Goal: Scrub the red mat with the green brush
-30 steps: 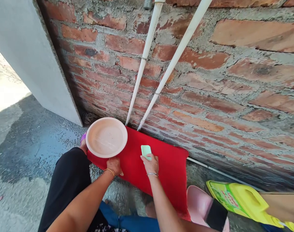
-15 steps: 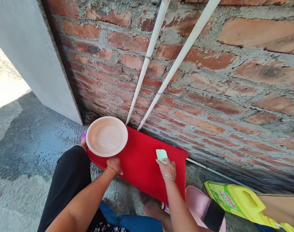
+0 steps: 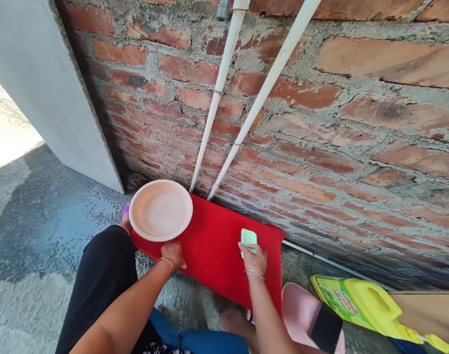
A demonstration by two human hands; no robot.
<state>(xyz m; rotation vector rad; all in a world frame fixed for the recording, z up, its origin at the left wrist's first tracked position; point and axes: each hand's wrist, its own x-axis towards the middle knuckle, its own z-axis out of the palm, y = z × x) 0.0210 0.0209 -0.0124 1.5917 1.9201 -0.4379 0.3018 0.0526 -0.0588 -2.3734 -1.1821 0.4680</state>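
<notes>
You've only got one thing with print on it: the yellow jug (image 3: 372,307) lying at the lower right. Its green label (image 3: 340,298) carries red lettering, but it's slanted and too small, so you can't make out a word or a brand. Nothing else you're looking at carries any letters, numbers or signs.

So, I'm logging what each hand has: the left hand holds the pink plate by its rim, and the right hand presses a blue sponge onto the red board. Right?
Nearly. The head view shows the left hand gripping the pink plate by its rim, and the right hand pressing a sponge onto the red board, but the sponge is mint green, not blue.
</notes>
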